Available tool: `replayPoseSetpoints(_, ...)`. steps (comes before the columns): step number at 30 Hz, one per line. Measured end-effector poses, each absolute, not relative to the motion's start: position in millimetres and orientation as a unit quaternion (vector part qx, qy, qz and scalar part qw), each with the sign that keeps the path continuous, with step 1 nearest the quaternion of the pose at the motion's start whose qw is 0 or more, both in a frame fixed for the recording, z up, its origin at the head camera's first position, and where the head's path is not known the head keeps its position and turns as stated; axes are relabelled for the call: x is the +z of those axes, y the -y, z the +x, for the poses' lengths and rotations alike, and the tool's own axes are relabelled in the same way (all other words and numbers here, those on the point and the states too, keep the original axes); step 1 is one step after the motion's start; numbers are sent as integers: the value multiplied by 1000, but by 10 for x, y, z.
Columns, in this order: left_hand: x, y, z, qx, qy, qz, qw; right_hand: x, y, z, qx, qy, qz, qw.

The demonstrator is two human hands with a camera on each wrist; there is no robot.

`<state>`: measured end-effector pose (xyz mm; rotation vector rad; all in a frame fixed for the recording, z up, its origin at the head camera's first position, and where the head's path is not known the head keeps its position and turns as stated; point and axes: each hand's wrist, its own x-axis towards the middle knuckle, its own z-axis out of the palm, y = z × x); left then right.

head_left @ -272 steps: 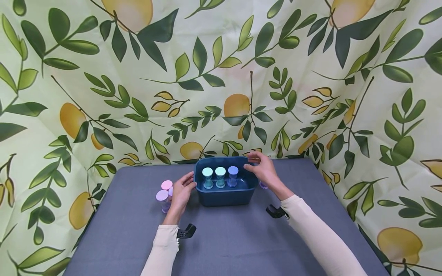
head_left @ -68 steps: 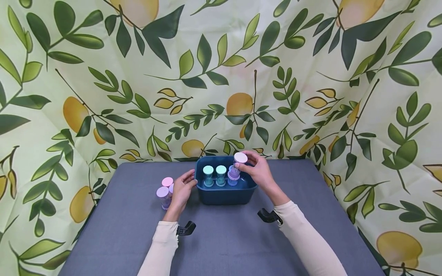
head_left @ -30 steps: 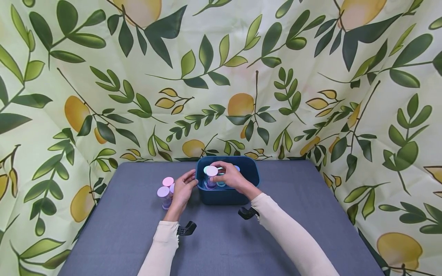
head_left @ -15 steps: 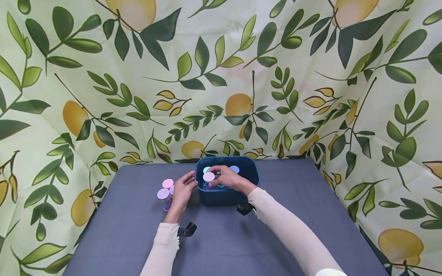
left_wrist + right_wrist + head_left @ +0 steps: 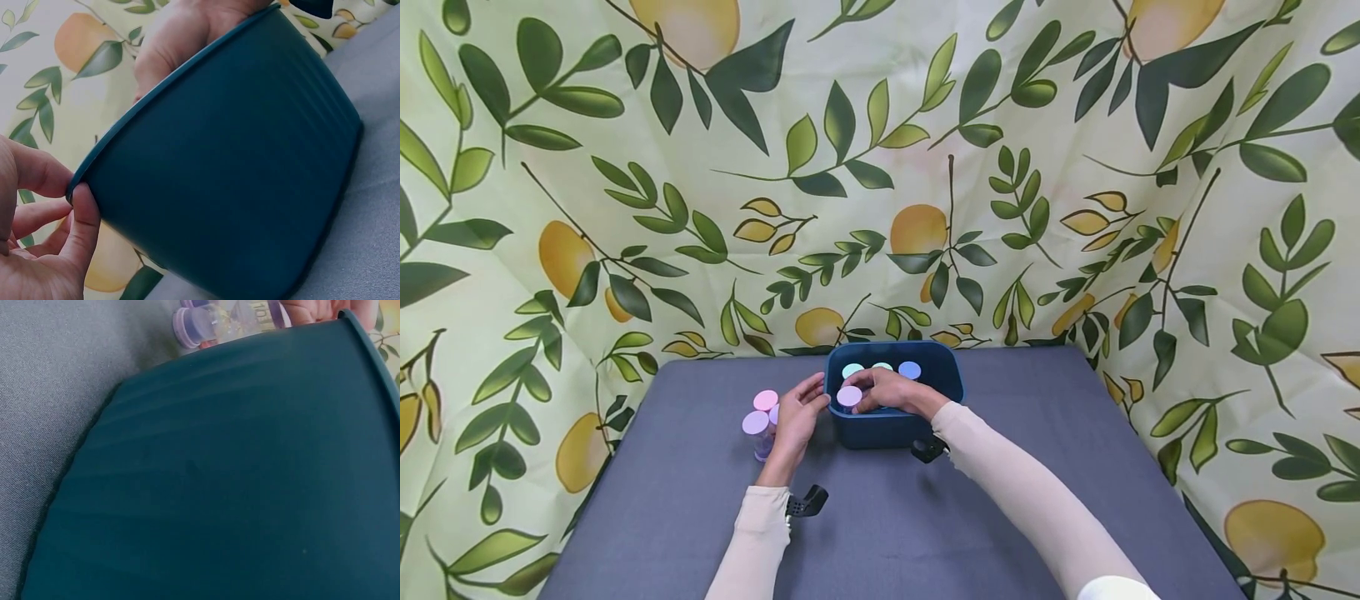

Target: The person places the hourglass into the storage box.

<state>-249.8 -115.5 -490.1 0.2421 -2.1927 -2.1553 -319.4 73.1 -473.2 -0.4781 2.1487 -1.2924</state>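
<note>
The left hand (image 5: 796, 421) pinches the rim of the blue bin (image 5: 891, 432) as the right hand (image 5: 883, 390) grips a lilac-capped sand timer (image 5: 850, 397) inside the near-left corner, apparently placing it, and letting go should wait until it stands

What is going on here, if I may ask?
A person's left hand pinches a dark blue bin by the rim while the right hand holds a lilac container inside it. Two mint-lidded containers and a blue-lidded one are also inside. A pink-lidded container and lilac ones stand outside it.
</note>
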Motion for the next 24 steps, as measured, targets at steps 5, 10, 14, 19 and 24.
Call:
replayPoseSetpoints(5,-4897,1155,-2499,-698,712,78,24,-4730,-713,-3192,-477,-810,-169,297)
replayPoseSetpoints(10,-4891,1151,-2495,-698,712,76,27,-4744,-696,-3172,-447,-821,-178,309)
replayPoseSetpoints(14,-4896,1149,-2487,-699,711,75,26,-4750,-693,-3152,-426,-830,-186,309)
replayPoseSetpoints(19,-4903,1148,-2485,-700,709,74,25,-4759,-687,-3150,-412,-835,-192,311)
replayPoseSetpoints(24,-4890,1154,-2495,-698,711,78,24,-4772,-672,-3179,-399,-843,-192,305)
